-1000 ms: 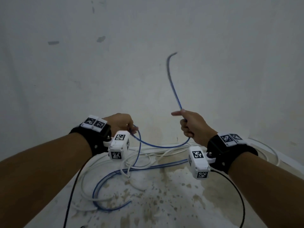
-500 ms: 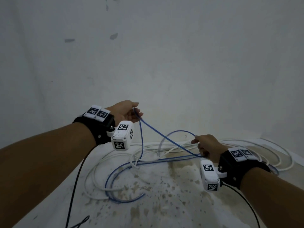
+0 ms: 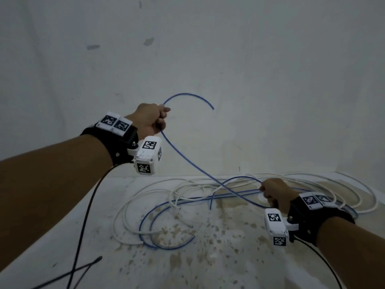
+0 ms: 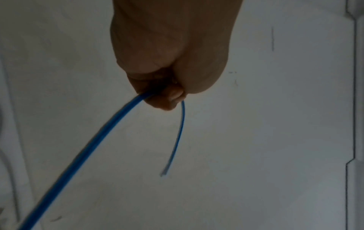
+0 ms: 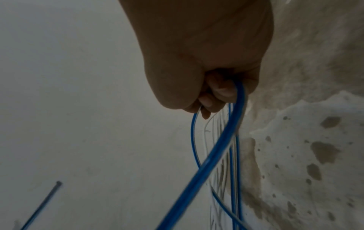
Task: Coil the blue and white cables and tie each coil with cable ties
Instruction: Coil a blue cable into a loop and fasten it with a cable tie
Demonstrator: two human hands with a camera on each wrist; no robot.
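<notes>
Left hand (image 3: 150, 118), raised before the wall (image 3: 250, 59): fingers curled round the blue cable (image 3: 188, 162) near its free end, the short tail arching up and to the right in the air. Same grip in the left wrist view (image 4: 169, 59), cable (image 4: 94, 140) leaving the fist toward the lower left, tail hanging beside it. Right hand (image 3: 274, 192), low and just above the floor (image 3: 208, 257): fingers closed round the same cable further along; in the right wrist view (image 5: 202, 51), cable (image 5: 216, 155) bent over the curled fingers into a loop. Between the two hands, one slack diagonal span of blue. Beyond the hands: remainder of the blue cable lying in loose curves on the stained floor, crossed and mixed with the white cable (image 3: 133, 207), spread wide toward the right corner. Black sensor leads (image 3: 87, 215) trailing from the wrist units. Progress, judged from the layout: very early; at most a first blue loop forming, no finished coil, white cable untouched, no cable ties visible. Remaining: coiling both cables, tying each.
</notes>
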